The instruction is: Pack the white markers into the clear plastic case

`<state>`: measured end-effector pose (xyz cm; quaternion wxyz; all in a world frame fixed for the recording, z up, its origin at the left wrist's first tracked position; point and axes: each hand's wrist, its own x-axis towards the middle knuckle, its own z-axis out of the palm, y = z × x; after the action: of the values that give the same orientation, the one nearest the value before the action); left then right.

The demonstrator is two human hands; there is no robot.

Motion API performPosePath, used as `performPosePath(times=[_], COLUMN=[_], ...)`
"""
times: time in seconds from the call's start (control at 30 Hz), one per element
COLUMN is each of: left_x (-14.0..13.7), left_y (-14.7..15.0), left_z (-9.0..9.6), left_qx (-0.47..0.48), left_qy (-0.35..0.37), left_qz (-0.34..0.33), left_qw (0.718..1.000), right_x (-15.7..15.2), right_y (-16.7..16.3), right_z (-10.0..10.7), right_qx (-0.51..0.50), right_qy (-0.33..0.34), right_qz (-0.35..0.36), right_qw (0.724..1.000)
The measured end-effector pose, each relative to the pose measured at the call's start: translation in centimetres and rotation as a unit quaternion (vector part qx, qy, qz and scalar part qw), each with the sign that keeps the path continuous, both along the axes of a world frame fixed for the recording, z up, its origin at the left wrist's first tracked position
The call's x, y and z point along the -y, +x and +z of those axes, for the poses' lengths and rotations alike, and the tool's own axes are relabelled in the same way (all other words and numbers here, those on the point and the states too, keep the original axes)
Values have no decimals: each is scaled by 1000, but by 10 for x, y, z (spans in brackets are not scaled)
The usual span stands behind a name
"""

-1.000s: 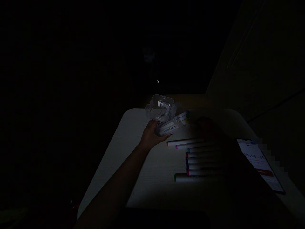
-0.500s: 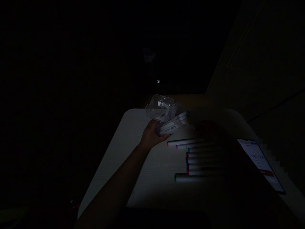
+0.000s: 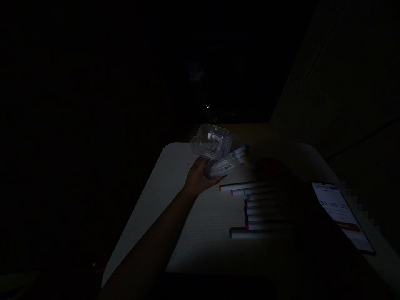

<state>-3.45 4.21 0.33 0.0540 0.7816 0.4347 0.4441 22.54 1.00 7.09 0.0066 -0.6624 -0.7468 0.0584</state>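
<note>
My left hand (image 3: 198, 177) is wrapped round a clear plastic marker case (image 3: 210, 142) with its lid swung back, near the far edge of the table. Several white markers (image 3: 225, 164) lie slanted in the case, their coloured ends toward the right. My right hand (image 3: 270, 167) is a dark shape just right of these ends; shadow hides its fingers and anything in them. Below it, several loose markers lie roughly side by side, among them an orange-ended marker (image 3: 239, 186), a purple-ended marker (image 3: 245, 191) and a green-ended marker (image 3: 250, 234). My right arm's shadow covers their right ends.
A phone (image 3: 350, 221) showing a running timer lies at the right side of the white table (image 3: 150, 204). A wall (image 3: 353, 104) rises on the right. The room is very dark, and the table's near part is in deep shadow.
My right forearm has shifted slightly, uncovering more of the phone's screen, where the timer has gone up by a second. My left hand and the case stay in place.
</note>
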Motion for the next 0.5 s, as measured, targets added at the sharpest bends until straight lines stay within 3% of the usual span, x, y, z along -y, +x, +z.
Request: performPosePath(times=[0.27,0.5], left_x=[-1,-1], left_y=[-1,-1], left_z=[-1,-3], left_qx=[0,2], left_qy=[4,6], left_qz=[-2,-9], left_qw=[1000,1000], right_x=[0,4], right_y=[-2,1], right_z=[-2,9], right_qx=[0,-11], right_qy=[33,57], right_qz=[-11,-41], right_qw=[999,997])
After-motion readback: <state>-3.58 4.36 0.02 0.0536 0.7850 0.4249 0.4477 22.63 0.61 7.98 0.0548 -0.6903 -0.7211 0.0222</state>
